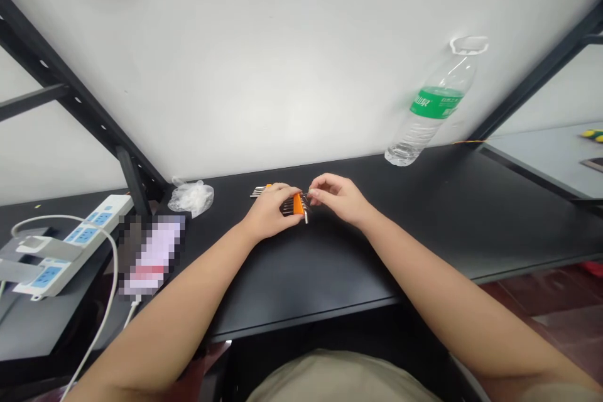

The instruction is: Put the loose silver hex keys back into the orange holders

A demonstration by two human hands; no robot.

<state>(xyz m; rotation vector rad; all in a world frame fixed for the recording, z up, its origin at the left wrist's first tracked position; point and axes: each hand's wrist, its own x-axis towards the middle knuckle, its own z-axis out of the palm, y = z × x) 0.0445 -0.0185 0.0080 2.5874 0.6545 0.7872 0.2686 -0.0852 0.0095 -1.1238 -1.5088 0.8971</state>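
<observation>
A hex key set lies on the black table, its L-shaped metal keys held in orange plastic clips (pixel 298 204). My left hand (pixel 271 212) wraps over the set from the left, thumb and fingers on the right-hand clip. The straight key ends (pixel 258 191) poke out beyond my left hand at the far left. On the other side, my right hand (pixel 340 201) pinches thumb and forefinger together at the bent end of one hex key (pixel 306 197), close against the clip. Part of the set is hidden under my left hand.
A plastic bottle with a green label (pixel 436 102) leans against the wall. Crumpled clear plastic (pixel 192 198) sits at the back left. Left of the table are a phone (pixel 155 254) on a cable and a white power strip (pixel 85 237). Black metal frames (pixel 89 100) flank both sides.
</observation>
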